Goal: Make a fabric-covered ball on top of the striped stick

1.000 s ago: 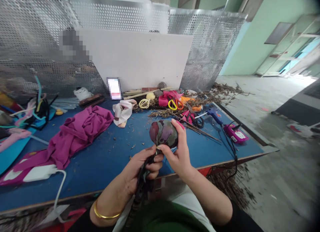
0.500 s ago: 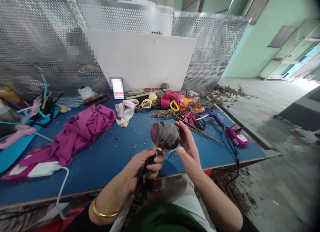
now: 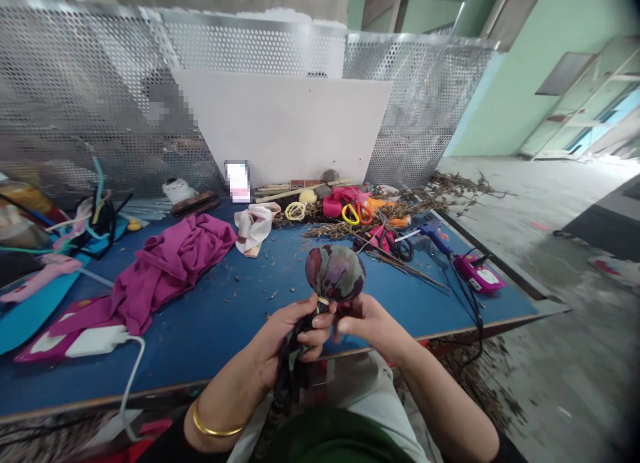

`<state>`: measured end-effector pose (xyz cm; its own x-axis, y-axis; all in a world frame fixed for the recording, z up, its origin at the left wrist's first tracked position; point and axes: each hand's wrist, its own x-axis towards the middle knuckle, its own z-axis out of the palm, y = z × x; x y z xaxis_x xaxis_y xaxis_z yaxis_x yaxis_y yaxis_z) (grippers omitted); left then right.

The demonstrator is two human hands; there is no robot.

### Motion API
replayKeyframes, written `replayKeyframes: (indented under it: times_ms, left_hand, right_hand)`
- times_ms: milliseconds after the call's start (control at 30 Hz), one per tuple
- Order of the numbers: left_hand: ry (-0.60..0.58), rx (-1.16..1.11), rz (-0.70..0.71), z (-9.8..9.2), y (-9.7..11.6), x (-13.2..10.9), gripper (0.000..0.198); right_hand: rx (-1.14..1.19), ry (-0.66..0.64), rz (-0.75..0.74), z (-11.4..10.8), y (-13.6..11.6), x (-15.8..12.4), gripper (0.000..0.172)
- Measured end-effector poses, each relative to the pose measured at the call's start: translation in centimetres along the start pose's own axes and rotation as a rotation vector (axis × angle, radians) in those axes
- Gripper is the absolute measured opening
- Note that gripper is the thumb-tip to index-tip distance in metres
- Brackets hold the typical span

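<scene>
A round ball wrapped in camouflage-patterned cloth (image 3: 336, 271) stands upright over the table's front edge. A pale tie (image 3: 323, 302) rings its gathered neck, and the dark cloth tail (image 3: 293, 360) hangs down toward my lap. My left hand (image 3: 295, 330) is closed around this neck and tail, thumb and fingertips just below the tie. My right hand (image 3: 367, 323) is half curled beside the ball's underside, its thumb apart from the fingers. Some of its fingertips are hidden behind the ball, and the thumb is slightly blurred.
Purple cloth (image 3: 175, 256) and a white charger (image 3: 95, 342) lie left on the blue table (image 3: 200, 343). Behind are a pale cloth (image 3: 255, 228), yellow-and-orange-handled scissors (image 3: 351, 214) and dry twigs. A blue glue gun (image 3: 434, 238) with a cord lies right, by a magenta box (image 3: 479, 274).
My right hand has dropped from the ball's right side to below it, and its fingers have curled in. The left hand keeps its hold; the view has tilted slightly.
</scene>
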<state>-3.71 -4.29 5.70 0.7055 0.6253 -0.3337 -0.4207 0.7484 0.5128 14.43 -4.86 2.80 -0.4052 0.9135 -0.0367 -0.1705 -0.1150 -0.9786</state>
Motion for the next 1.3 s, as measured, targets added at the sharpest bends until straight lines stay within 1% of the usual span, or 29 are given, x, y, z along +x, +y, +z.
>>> replayKeyframes:
  times_ms: [33, 67, 100, 133, 167, 200, 233, 267, 333, 400, 533, 600, 733, 800, 867, 933, 1000, 1033, 1067, 1133, 1200, 1267, 1300]
  left_hand:
    - [0.010, -0.001, 0.000, 0.0, 0.1, 0.0, 0.020]
    - [0.020, -0.008, -0.002, -0.1, 0.1, -0.1, 0.019]
    - [0.028, -0.016, -0.007, -0.1, 0.2, 0.0, 0.019]
    - [0.035, -0.024, -0.016, -0.2, 0.2, 0.0, 0.019]
    - [0.042, -0.030, -0.025, -0.3, 0.1, 0.1, 0.019]
    - [0.049, -0.034, -0.030, -0.4, 0.1, 0.2, 0.019]
    - [0.055, -0.033, -0.029, -0.5, 0.0, 0.3, 0.019]
    - [0.061, -0.030, -0.023, -0.5, 0.0, 0.4, 0.019]
    - [0.068, -0.019, -0.010, -0.6, -0.1, 0.7, 0.021]
    - [0.078, -0.006, 0.002, -0.7, -0.1, 0.8, 0.022]
    - [0.115, 0.032, 0.008, -0.5, -0.4, 1.0, 0.024]
    - [0.136, 0.056, 0.013, -0.2, -0.5, 1.0, 0.025]
    - [0.198, 0.085, 0.034, 0.2, -0.7, 0.9, 0.026]
    - [0.210, 0.080, 0.033, 0.3, -0.6, 0.9, 0.028]
    - [0.214, 0.068, 0.039, 0.2, -0.4, 0.8, 0.030]
    - [0.218, 0.064, 0.058, 0.2, -0.3, 0.8, 0.031]
    - [0.212, 0.068, 0.076, 0.0, -0.3, 0.8, 0.030]
    - [0.203, 0.071, 0.079, -0.1, -0.3, 0.8, 0.029]
    - [0.191, 0.075, 0.080, -0.2, -0.3, 0.8, 0.028]
    - [0.168, 0.081, 0.086, -0.3, -0.5, 0.8, 0.026]
    - [0.158, 0.099, 0.097, -0.3, -0.7, 0.8, 0.024]
    - [0.173, 0.141, 0.117, -0.3, -0.8, 0.8, 0.023]
    - [0.187, 0.177, 0.132, -0.2, -0.8, 0.7, 0.023]
  right_hand:
    - [-0.091, 0.025, 0.023, -0.2, -0.1, -0.5, 0.038]
    - [-0.179, 0.104, -0.014, -0.3, -0.1, -1.0, 0.034]
    - [-0.246, 0.219, -0.113, -0.4, -0.1, -1.5, 0.033]
    - [-0.267, 0.339, -0.248, -0.4, -0.1, -1.9, 0.034]
    - [-0.226, 0.429, -0.381, -0.2, 0.0, -2.2, 0.033]
    - [-0.130, 0.471, -0.484, 0.0, 0.1, -2.4, 0.032]
    - [0.000, 0.470, -0.548, 0.3, 0.1, -2.5, 0.030]
    - [0.136, 0.437, -0.574, 0.6, 0.1, -2.5, 0.030]
    - [0.349, 0.342, -0.563, 1.3, -0.1, -2.3, 0.029]
    - [0.471, 0.286, -0.539, 1.8, -0.3, -2.1, 0.028]
    - [0.679, 0.303, -0.459, 2.2, -1.0, -1.6, 0.033]
    - [0.736, 0.319, -0.408, 2.2, -1.3, -1.4, 0.035]
    - [0.682, 0.356, -0.328, 2.3, -1.8, -1.4, 0.034]
    - [0.655, 0.374, -0.324, 2.5, -2.0, -1.5, 0.034]
    - [0.686, 0.413, -0.325, 2.5, -2.1, -1.4, 0.035]
    - [0.762, 0.494, -0.295, 2.4, -2.0, -1.2, 0.032]
    - [0.811, 0.599, -0.234, 2.3, -1.8, -0.7, 0.025]
    - [0.803, 0.646, -0.199, 2.2, -1.7, -0.5, 0.024]
    - [0.776, 0.674, -0.162, 2.1, -1.7, -0.3, 0.026]
    - [0.689, 0.658, -0.088, 1.9, -1.7, 0.0, 0.033]
    - [0.601, 0.572, -0.030, 1.7, -1.8, 0.2, 0.033]
    - [0.521, 0.508, -0.021, 1.5, -1.9, 0.3, 0.031]
    - [0.484, 0.498, -0.033, 1.5, -2.0, 0.4, 0.030]
